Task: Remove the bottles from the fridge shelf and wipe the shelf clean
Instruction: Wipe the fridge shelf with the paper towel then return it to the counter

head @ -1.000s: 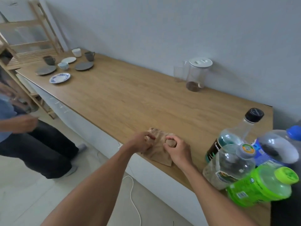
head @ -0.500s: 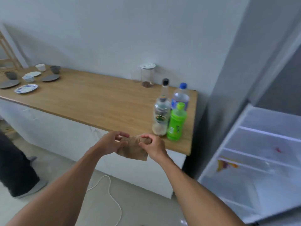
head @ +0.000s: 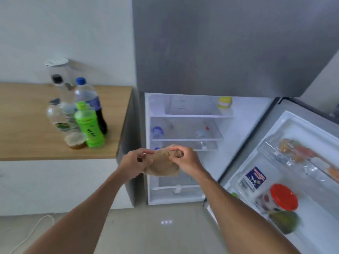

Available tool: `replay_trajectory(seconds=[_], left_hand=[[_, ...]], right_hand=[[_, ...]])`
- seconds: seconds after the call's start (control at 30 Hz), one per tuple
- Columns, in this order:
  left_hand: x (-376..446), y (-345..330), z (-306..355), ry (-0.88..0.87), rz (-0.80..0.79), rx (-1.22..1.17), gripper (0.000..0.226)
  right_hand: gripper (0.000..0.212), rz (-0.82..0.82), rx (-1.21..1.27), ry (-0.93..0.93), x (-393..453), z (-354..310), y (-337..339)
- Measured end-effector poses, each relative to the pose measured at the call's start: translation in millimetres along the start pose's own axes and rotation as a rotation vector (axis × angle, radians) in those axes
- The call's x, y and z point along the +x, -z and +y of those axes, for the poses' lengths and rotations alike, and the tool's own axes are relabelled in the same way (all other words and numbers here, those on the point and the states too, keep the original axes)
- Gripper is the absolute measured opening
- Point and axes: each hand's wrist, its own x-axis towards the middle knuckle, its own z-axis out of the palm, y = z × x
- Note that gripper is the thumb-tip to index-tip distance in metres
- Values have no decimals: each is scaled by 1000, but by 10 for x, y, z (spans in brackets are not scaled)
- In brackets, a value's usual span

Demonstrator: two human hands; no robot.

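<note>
I hold a brown cloth (head: 162, 165) with both hands in front of the open fridge (head: 183, 149). My left hand (head: 134, 163) pinches its left edge and my right hand (head: 185, 158) bunches its right side. Glass shelves (head: 187, 139) show behind the cloth, with stains and small bits on the middle one. Several bottles stand on the wooden counter (head: 27, 129) to the left: a green bottle (head: 89, 125), a blue-capped dark bottle (head: 91, 105), a black-capped clear bottle (head: 63, 92) and a clear bottle (head: 60, 118).
The fridge door (head: 286, 173) swings open at the right, holding a red-lidded jar (head: 280, 198), a blue carton (head: 252, 180) and packets. A yellow item (head: 224, 102) sits on the top shelf. A lidded jar (head: 56, 66) stands by the wall. A white cable (head: 31, 233) lies on the floor.
My view has swung right from the counter to the open fridge. Both hands have carried the cloth off the counter edge and now hold it in front of the shelves.
</note>
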Motion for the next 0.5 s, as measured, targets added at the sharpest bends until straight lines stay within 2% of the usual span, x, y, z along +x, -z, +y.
replay_trajectory(seconds=[0.17, 0.27, 0.43, 0.5], left_hand=[[1147, -1075, 283, -57, 27, 59, 28], [1862, -1533, 296, -53, 131, -13, 26], [2858, -1943, 81, -129, 236, -27, 30], [3180, -1947, 14, -130, 235, 56, 37]], right_hand=[[30, 93, -21, -108, 914, 912, 562], [29, 133, 17, -139, 1574, 1385, 714], [33, 197, 62, -99, 2569, 1873, 737], [38, 200, 2, -75, 2900, 2012, 751]])
